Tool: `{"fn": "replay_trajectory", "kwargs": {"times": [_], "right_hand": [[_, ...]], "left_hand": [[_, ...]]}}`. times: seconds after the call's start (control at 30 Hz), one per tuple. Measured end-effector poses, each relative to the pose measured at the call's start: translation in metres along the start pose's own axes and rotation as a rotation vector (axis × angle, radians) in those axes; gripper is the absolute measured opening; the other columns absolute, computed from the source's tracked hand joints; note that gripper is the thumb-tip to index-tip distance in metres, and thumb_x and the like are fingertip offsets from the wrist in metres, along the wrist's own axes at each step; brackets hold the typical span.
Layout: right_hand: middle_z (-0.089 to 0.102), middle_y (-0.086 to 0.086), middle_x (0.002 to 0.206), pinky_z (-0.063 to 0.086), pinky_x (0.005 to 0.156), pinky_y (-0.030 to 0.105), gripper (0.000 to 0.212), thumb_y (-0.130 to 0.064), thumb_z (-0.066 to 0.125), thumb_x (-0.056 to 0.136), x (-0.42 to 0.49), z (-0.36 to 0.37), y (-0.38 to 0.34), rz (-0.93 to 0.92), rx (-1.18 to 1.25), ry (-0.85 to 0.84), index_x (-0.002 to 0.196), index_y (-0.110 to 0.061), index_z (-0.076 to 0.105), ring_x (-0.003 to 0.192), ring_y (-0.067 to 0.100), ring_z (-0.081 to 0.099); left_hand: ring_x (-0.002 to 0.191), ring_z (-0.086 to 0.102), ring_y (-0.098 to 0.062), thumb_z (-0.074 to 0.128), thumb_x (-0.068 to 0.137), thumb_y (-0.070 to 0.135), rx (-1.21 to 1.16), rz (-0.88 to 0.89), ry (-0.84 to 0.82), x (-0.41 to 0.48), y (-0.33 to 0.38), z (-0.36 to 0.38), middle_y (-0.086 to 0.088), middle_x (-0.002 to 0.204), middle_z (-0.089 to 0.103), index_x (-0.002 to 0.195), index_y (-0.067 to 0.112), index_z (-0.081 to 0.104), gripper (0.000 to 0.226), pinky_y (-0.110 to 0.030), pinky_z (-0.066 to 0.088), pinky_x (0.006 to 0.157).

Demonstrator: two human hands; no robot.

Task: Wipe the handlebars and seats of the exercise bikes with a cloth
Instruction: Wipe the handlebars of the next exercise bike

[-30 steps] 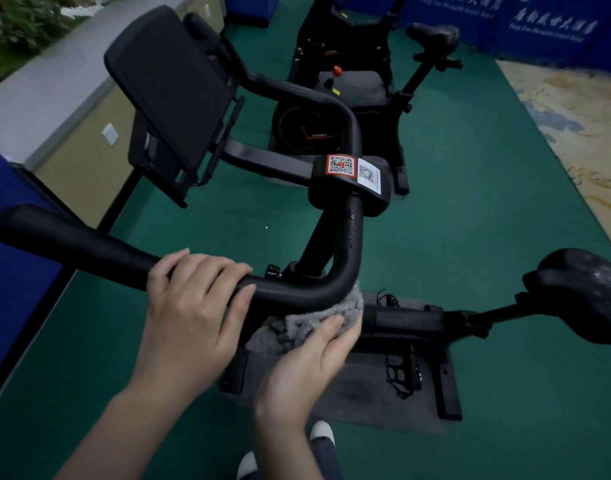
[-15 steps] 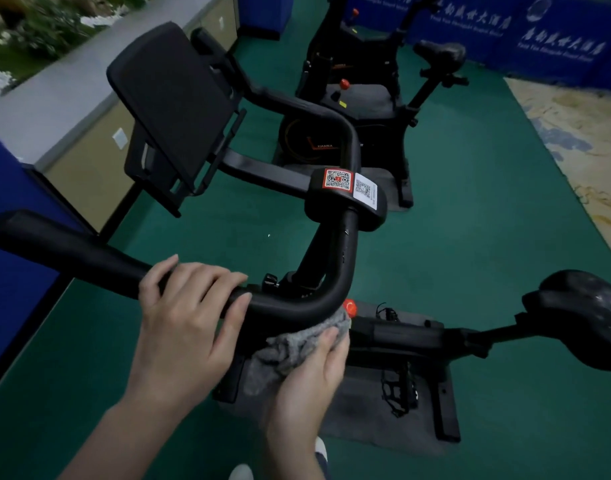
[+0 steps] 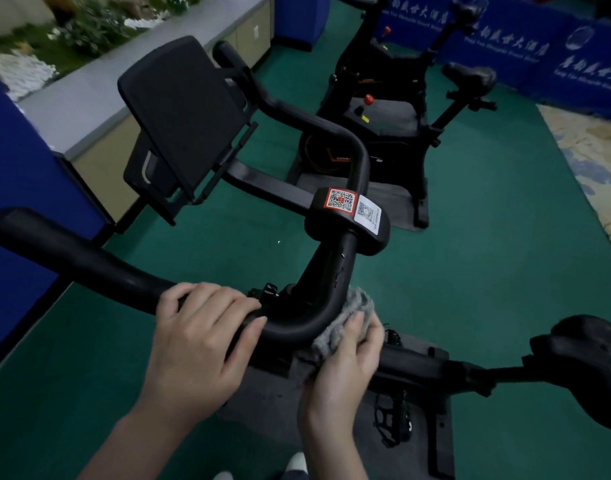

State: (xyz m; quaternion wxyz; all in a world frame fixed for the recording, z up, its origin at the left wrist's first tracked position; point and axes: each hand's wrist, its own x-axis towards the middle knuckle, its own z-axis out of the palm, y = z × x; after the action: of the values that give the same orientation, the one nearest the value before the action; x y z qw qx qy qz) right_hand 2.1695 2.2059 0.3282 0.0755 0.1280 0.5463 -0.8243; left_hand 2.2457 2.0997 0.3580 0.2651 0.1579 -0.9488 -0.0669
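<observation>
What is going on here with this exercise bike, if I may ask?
A person is wiping the bike's handlebar. The left hand grips the near bar to steady it, while the right hand presses a grey cloth against the outside of the bar's bend. The seat, off to the right, is not being touched. A second exercise bike stands further back on the green floor.

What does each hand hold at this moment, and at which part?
The left hand grips the handlebar on its straight near section, just before the bend. The right hand presses the grey cloth against the bend's outer side.
</observation>
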Motion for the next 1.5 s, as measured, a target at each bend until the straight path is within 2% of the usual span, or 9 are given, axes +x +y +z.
{"fn": "replay_trajectory", "kwargs": {"times": [0.17, 0.27, 0.43, 0.7, 0.87, 1.0, 1.17, 1.33, 1.5], "right_hand": [[0.06, 0.002, 0.126, 0.042, 0.105, 0.05, 0.029, -0.04, 0.056, 0.09, -0.013, -0.004, 0.004, -0.224, -0.164, -0.038, 0.118, -0.032, 0.06, 0.121, 0.017, 0.056], [0.059, -0.002, 0.124, 0.042, 0.104, 0.039, 0.031, -0.044, 0.05, 0.085, -0.003, -0.004, -0.002, -0.325, -0.239, -0.082, 0.113, -0.04, 0.062, 0.121, 0.014, 0.054], [0.058, -0.004, 0.118, 0.039, 0.1, 0.014, 0.02, -0.024, 0.051, 0.09, 0.051, 0.005, -0.028, -0.471, -0.423, -0.267, 0.106, -0.035, 0.057, 0.114, 0.003, 0.053], [0.065, -0.004, 0.11, 0.038, 0.097, 0.022, 0.023, -0.02, 0.054, 0.092, 0.072, -0.022, -0.045, -0.886, -0.758, -0.73, 0.108, -0.012, 0.068, 0.107, 0.02, 0.054], [0.062, -0.011, 0.11, 0.042, 0.096, 0.025, 0.023, -0.021, 0.053, 0.093, 0.096, -0.007, -0.059, -0.886, -0.822, -0.804, 0.108, -0.011, 0.068, 0.109, 0.015, 0.052], [0.064, -0.01, 0.114, 0.039, 0.098, 0.022, 0.02, -0.018, 0.055, 0.094, 0.086, -0.009, -0.063, -0.924, -0.869, -1.046, 0.107, -0.012, 0.068, 0.111, 0.018, 0.053], [0.06, -0.015, 0.108, 0.036, 0.095, 0.014, 0.026, -0.027, 0.049, 0.095, 0.112, 0.012, -0.082, -0.972, -1.039, -0.946, 0.109, -0.015, 0.068, 0.106, 0.014, 0.052], [0.064, -0.01, 0.108, 0.039, 0.095, 0.018, 0.027, -0.03, 0.05, 0.095, 0.102, 0.011, -0.084, -0.949, -1.126, -1.129, 0.11, -0.015, 0.068, 0.108, 0.013, 0.053], [0.065, -0.007, 0.102, 0.036, 0.093, 0.012, 0.029, -0.033, 0.052, 0.094, 0.123, 0.035, -0.094, -1.021, -1.245, -1.097, 0.108, -0.013, 0.069, 0.101, 0.014, 0.052]], "left_hand": [[0.088, 0.057, -0.011, 0.044, 0.092, 0.031, -0.003, -0.016, 0.023, 0.0, 0.002, 0.0, 0.01, 0.087, 0.066, 0.088, 0.017, 0.071, 0.031, -0.029, 0.026, 0.089], [0.088, 0.057, -0.012, 0.045, 0.092, 0.031, 0.001, -0.029, 0.029, 0.0, 0.003, 0.001, 0.01, 0.086, 0.066, 0.087, 0.017, 0.071, 0.031, -0.029, 0.026, 0.089], [0.088, 0.057, -0.011, 0.043, 0.093, 0.033, -0.002, -0.057, 0.028, 0.0, 0.004, 0.001, 0.01, 0.087, 0.066, 0.088, 0.017, 0.071, 0.033, -0.025, 0.023, 0.094], [0.088, 0.056, -0.01, 0.042, 0.093, 0.035, -0.025, -0.089, 0.029, -0.002, 0.006, 0.001, 0.012, 0.086, 0.065, 0.087, 0.018, 0.071, 0.034, -0.024, 0.024, 0.095], [0.088, 0.057, -0.01, 0.042, 0.094, 0.035, -0.05, -0.096, 0.014, -0.002, 0.005, 0.0, 0.013, 0.087, 0.064, 0.089, 0.019, 0.07, 0.034, -0.023, 0.024, 0.095], [0.087, 0.058, -0.01, 0.044, 0.093, 0.035, -0.065, -0.094, 0.018, -0.003, 0.005, 0.0, 0.013, 0.087, 0.064, 0.088, 0.02, 0.07, 0.03, -0.026, 0.026, 0.092], [0.088, 0.057, -0.009, 0.046, 0.092, 0.035, -0.08, -0.079, 0.043, -0.002, 0.003, 0.003, 0.013, 0.087, 0.064, 0.088, 0.02, 0.07, 0.029, -0.026, 0.027, 0.092], [0.086, 0.059, -0.011, 0.047, 0.091, 0.034, -0.106, -0.063, 0.062, -0.003, 0.002, 0.005, 0.012, 0.086, 0.064, 0.087, 0.02, 0.07, 0.028, -0.026, 0.028, 0.091], [0.086, 0.06, -0.011, 0.047, 0.092, 0.034, -0.104, -0.055, 0.061, -0.003, 0.001, 0.006, 0.012, 0.086, 0.065, 0.087, 0.02, 0.07, 0.028, -0.027, 0.028, 0.091]]}}
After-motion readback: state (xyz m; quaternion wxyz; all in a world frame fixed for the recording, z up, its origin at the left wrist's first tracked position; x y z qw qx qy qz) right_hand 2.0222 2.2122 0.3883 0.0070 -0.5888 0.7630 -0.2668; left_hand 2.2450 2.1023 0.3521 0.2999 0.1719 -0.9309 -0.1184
